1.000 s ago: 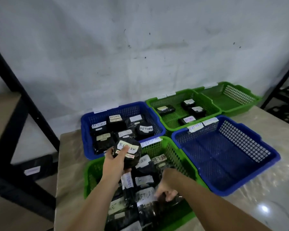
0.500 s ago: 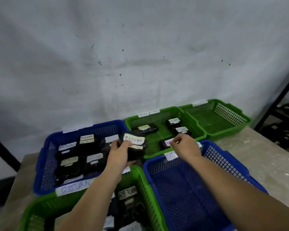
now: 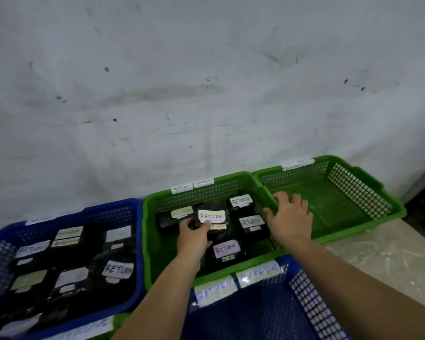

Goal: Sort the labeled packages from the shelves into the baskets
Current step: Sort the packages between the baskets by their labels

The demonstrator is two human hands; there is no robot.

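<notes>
Package now over middle green basket, label up, left hand gripping.

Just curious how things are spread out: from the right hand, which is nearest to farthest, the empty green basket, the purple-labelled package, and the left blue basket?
From the right hand:
1. Empty green basket, right under its fingers.
2. Purple-labelled package, lower left, in the middle green basket.
3. Left blue basket, far left.

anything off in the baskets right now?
Nothing stands out. The packages lie inside their baskets; the left hand holds a RETURN package over the middle green basket, whose rim labels read RETURN and OVERDUE.
</notes>
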